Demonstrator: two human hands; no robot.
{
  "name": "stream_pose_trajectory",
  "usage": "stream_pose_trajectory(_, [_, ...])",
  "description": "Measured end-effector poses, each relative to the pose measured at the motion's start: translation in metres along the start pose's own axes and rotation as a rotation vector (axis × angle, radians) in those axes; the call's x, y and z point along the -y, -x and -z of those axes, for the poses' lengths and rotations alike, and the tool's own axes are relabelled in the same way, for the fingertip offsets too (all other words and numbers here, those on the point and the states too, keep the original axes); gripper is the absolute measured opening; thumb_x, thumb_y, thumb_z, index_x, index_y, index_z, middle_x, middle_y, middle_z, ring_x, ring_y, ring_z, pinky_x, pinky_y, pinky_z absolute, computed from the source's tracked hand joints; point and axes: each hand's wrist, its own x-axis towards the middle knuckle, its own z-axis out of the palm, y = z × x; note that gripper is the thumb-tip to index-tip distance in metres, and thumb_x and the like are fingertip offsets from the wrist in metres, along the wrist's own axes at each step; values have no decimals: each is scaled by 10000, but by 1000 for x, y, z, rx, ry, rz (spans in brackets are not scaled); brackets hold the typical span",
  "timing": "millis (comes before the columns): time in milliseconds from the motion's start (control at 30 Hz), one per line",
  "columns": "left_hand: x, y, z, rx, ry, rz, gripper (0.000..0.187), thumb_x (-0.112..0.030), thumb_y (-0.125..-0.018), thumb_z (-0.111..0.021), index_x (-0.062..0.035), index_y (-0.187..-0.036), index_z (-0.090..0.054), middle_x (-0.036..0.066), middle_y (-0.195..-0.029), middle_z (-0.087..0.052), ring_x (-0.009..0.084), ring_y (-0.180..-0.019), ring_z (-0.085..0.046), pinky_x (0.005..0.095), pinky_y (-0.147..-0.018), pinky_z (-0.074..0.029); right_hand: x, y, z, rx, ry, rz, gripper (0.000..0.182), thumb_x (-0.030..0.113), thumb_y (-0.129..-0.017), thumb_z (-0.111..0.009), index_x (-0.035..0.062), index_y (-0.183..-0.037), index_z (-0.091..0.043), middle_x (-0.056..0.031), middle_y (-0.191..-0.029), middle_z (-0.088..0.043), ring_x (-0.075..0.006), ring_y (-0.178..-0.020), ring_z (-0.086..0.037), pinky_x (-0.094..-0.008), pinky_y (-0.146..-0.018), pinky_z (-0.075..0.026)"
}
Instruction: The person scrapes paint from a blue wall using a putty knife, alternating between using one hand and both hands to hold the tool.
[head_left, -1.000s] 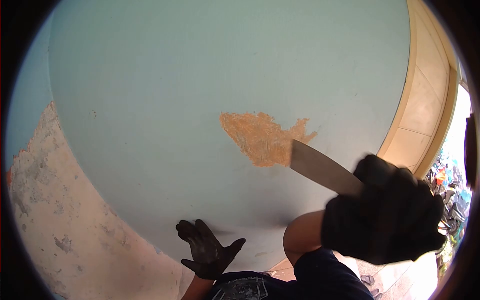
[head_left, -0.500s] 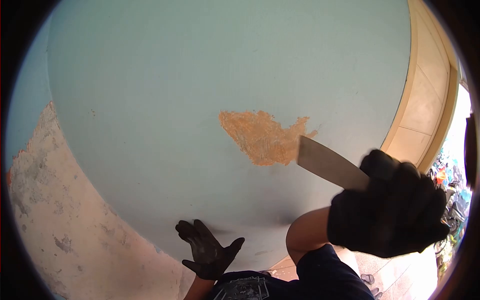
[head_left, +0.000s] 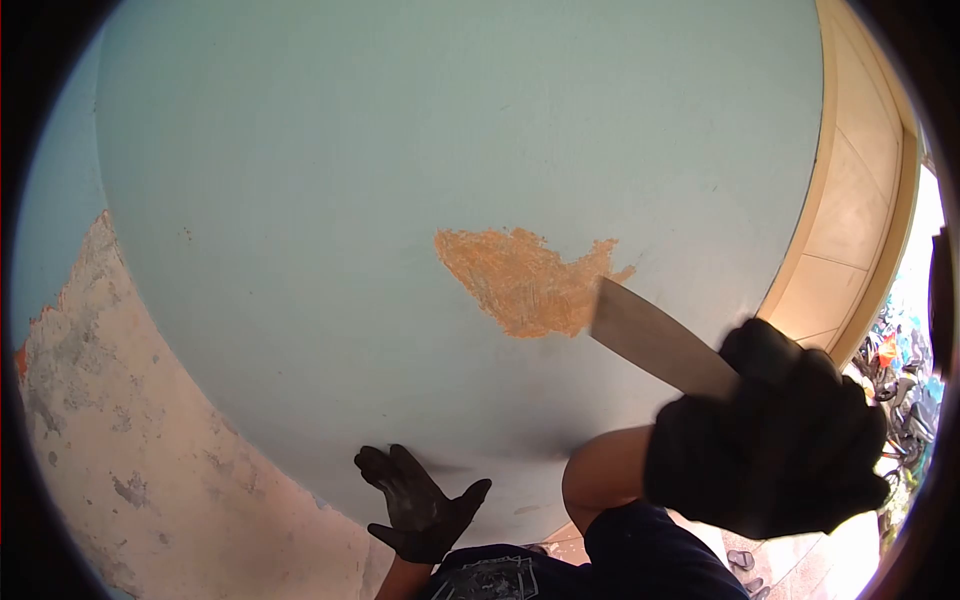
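Observation:
My right hand (head_left: 770, 435), in a black glove, is wrapped round a flat metal scraper (head_left: 660, 337). The blade points up and left, its tip at the lower right edge of an orange-tan bare patch (head_left: 530, 282) in the pale green wall paint. Whether the blade touches the wall I cannot tell. Lower down and left of centre, my left hand (head_left: 420, 505), also black-gloved, is by the green wall (head_left: 300, 200) with fingers spread and nothing in it.
At the left, another wall (head_left: 130, 430) shows stripped, stained plaster below blue paint. A beige tiled frame (head_left: 840, 210) borders the right side. Beyond it lie many mixed items (head_left: 905, 400). Sandals (head_left: 742, 560) lie on the floor at the lower right.
My right hand and the scraper have shifted slightly down and left. The patch appears a little lower in view. My left hand stays spread in nearly the same place.

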Motion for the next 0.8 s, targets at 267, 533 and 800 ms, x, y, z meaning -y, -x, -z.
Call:
stream_pose_trajectory(267, [-2,1,1,-15,12,-14,1378,-592,-697,-824,143,-1504,19,500,-1487,146,662,-1404,115,739,-1116,-45,6,-1,-2,-40,-15,-37,118,150,-770,-579,169,-653,-585,2,-610,-485,-187,-574,-497,-314,-610,-425])
stream_pose_trajectory(533, [5,5,-8,-60,41,-31,1375,-617,-708,-797,129,-1515,30,471,-1503,186,618,-1418,188,716,-1126,19,9,-1,-6,-62,-26,-71,109,150,-755,-589,170,-648,-578,0,-608,-482,-189,-565,-494,-322,-604,-421])
stream_pose_trajectory(800, [-1,3,-3,61,-5,79,1319,-581,-750,-783,138,-1509,21,491,-1493,162,649,-1412,128,737,-1116,-22,11,-2,-8,-92,-44,-84,103,149,-740,-600,171,-643,-572,-1,-607,-478,-190,-556,-491,-330,-599,-418])
